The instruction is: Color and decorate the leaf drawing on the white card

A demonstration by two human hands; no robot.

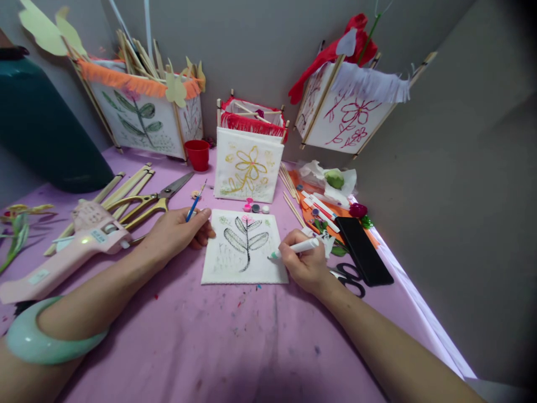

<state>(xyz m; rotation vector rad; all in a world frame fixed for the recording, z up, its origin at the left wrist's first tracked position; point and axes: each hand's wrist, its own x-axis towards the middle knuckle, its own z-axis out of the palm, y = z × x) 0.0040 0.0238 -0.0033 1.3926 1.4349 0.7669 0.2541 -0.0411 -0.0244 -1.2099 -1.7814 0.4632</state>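
A white square panel [260, 268] lies on the purple cloth, bearing a drawn plant with dark-outlined leaves, a pink flower and faint green marks. My right hand [305, 262] is closed round a white marker [305, 245], whose green tip is at the panel's right part. At the panel's upper left edge rests my left hand [180, 230], with a thin blue paintbrush [193, 207] held between its fingers, bristles up. Small paint pots [255, 208] stand just behind the panel. Behind them leans another white panel [247, 168] with a yellow flower.
Gold-handled scissors [161, 200], a pink glue gun [79, 252] and wooden sticks lie left. A red cup [198, 155] stands behind. At right are a black phone [364, 251], black-handled scissors [351, 279] and markers [321, 210]. Decorated lanterns [138, 117] stand at the back.
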